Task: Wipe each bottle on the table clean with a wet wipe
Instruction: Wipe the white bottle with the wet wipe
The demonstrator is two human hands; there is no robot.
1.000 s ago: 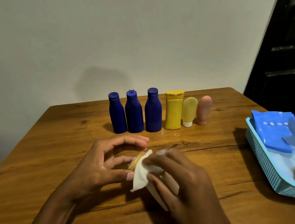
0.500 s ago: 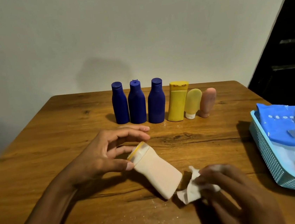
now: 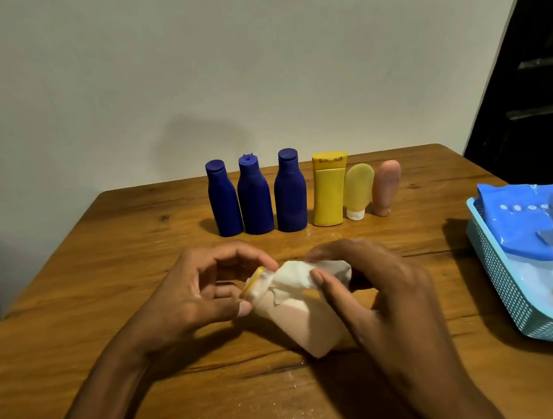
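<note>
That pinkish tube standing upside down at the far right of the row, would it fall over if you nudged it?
Probably yes. The pinkish tube stands on its narrow cap end and already leans sideways, so a light push would likely tip it. It looks like soft squeezable plastic, so it would probably dent rather than break.

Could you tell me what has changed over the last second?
The right hand, which had drawn the wet wipe off toward the near edge, has brought it back onto the beige bottle near its cap. The left hand still holds the cap end. The row of bottles stays put.
</note>
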